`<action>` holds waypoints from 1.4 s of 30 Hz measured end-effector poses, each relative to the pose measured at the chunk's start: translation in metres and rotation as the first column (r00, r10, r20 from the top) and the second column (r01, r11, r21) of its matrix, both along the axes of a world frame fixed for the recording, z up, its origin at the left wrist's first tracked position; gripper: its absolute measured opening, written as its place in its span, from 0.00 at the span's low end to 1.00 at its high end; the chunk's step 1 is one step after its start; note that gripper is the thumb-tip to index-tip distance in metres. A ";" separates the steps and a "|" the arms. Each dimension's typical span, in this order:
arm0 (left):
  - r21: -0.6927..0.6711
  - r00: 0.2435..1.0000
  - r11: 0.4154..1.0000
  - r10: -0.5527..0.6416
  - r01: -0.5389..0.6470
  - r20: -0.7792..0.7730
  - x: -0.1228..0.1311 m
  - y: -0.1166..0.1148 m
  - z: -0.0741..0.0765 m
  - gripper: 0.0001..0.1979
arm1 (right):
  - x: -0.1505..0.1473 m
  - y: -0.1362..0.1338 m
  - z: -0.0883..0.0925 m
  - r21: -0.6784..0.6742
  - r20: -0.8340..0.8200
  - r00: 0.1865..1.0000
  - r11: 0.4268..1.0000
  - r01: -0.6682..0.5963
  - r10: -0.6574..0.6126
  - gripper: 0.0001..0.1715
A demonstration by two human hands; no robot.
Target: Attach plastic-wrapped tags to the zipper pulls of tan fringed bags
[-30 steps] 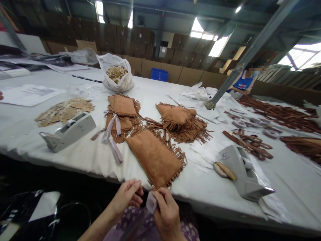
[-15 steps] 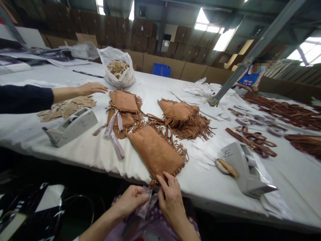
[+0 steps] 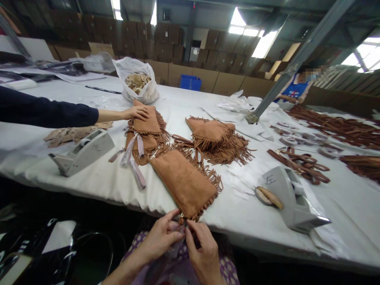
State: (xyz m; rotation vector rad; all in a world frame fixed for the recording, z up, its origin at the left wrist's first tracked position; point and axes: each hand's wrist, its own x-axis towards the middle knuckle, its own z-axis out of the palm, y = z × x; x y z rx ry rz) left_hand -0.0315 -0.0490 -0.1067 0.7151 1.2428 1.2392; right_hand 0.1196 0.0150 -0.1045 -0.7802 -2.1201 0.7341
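Note:
A tan suede fringed pouch (image 3: 185,180) lies at the table's front edge, its zipped side facing left and its near corner toward me. At that corner a brown strap end with a metal fitting (image 3: 182,216) hangs over the edge. My left hand (image 3: 162,236) pinches a clear plastic sleeve (image 3: 178,239) around the strap end. The fingertips of my right hand (image 3: 204,247) are closed on the top of the sleeve, just below the fitting. What lies exactly between the fingertips is partly hidden.
Another person's hand (image 3: 138,114) rests on stacked fringed pouches (image 3: 147,126) at left. More pouches (image 3: 213,130) lie behind mine. Tape dispensers stand left (image 3: 84,152) and right (image 3: 292,202). Brown straps (image 3: 299,164) lie at right; a person in a blue apron (image 3: 293,90) stands beyond.
Both my hands have come together at the pouch's corner; my right fingers have left the pouch's face and now pinch the sleeve. The other person's hand has come down onto the left pouches.

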 end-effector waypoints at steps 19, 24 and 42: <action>-0.003 0.892 0.998 0.061 -0.070 -0.448 0.002 -0.010 0.019 0.23 | -0.015 -0.004 0.004 0.046 0.021 0.991 0.990 -0.133 0.132 0.07; -0.085 0.808 0.994 0.011 -0.075 -0.589 -0.003 -0.011 0.016 0.06 | -0.018 0.000 0.005 0.143 0.009 0.985 0.974 -0.174 0.175 0.07; -0.090 0.846 0.994 0.006 -0.064 -0.533 -0.008 -0.011 0.008 0.04 | -0.015 0.013 0.026 -0.092 0.137 0.947 0.955 -0.281 0.292 0.10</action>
